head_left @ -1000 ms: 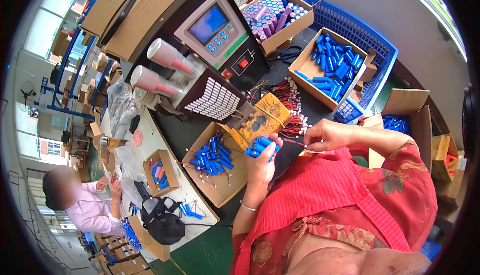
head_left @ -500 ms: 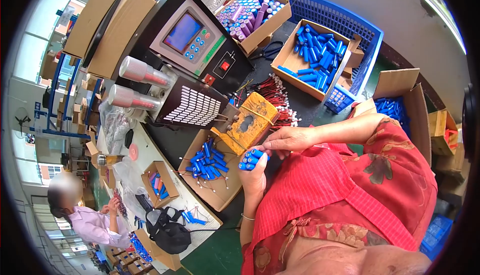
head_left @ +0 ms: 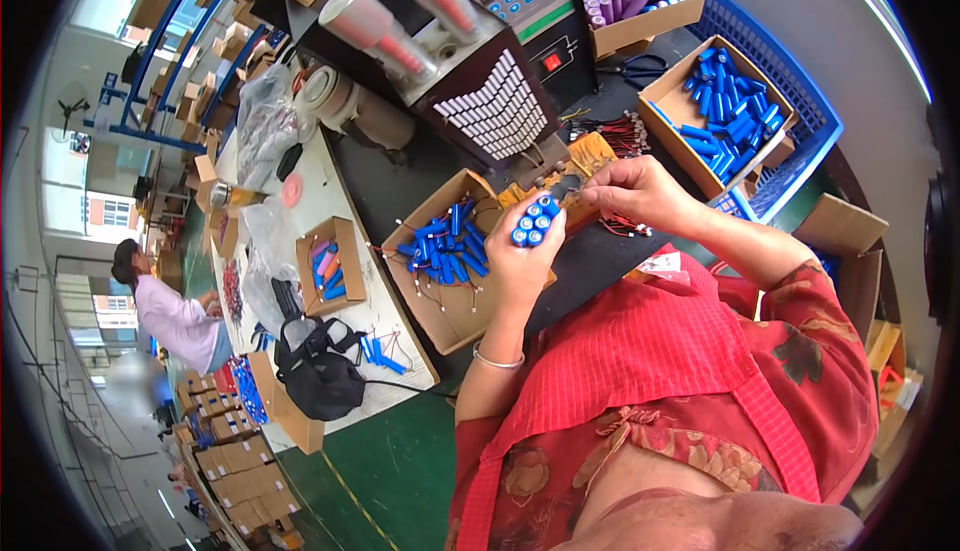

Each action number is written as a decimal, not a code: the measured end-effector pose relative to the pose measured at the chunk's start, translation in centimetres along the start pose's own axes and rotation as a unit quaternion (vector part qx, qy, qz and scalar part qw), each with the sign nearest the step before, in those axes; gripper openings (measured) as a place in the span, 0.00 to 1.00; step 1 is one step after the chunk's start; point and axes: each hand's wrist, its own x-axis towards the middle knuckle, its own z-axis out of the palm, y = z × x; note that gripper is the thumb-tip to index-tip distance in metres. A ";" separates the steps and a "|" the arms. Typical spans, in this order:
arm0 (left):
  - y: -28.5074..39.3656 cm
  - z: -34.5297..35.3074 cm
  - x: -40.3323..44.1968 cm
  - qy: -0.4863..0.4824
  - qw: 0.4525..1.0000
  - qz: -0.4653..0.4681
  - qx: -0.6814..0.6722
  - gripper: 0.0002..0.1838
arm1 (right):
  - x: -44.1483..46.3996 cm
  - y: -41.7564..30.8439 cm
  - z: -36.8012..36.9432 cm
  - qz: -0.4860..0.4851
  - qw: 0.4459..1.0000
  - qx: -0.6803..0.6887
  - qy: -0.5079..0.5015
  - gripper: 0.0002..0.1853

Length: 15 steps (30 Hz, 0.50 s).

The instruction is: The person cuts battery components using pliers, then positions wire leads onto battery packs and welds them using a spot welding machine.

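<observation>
My left hand (head_left: 520, 269) is wrapped round a bundle of several blue cylindrical battery cells (head_left: 536, 223), their ends facing up. To its right, my right hand (head_left: 642, 194) has thumb and fingers pinched together; whatever is between them is too small to make out. Both hands are close to a worn yellow block (head_left: 592, 154), which stands below the electrode tips of a black spot welding machine (head_left: 490, 101). Left of my left hand lies an open cardboard box (head_left: 457, 323) of blue cells with wire leads.
Red and black connector leads (head_left: 625, 136) lie behind the block. A box of blue cells (head_left: 690, 166) sits in a blue plastic basket (head_left: 815, 141). Scissors (head_left: 640, 71) lie near the machine. On the white table (head_left: 395, 391) is a black bag (head_left: 320, 371). A co-worker (head_left: 175, 311) stands at far left.
My right hand has moved off the bundle toward the yellow block. My left hand still holds the cells, now nearer the block. The whole view has shifted, with the machine higher in it.
</observation>
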 end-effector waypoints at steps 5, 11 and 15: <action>-0.5 0.8 1.9 0.015 0.985 0.128 0.119 0.10 | 1.6 -0.5 0.3 0.021 1.000 -0.019 -0.011 0.11; -0.7 1.1 2.1 0.010 0.977 0.168 0.130 0.14 | 2.2 -1.3 0.1 0.066 0.996 -0.030 -0.045 0.13; -0.7 1.2 2.2 0.011 0.976 0.171 0.134 0.14 | 2.2 -1.4 0.0 0.071 0.996 -0.013 -0.051 0.13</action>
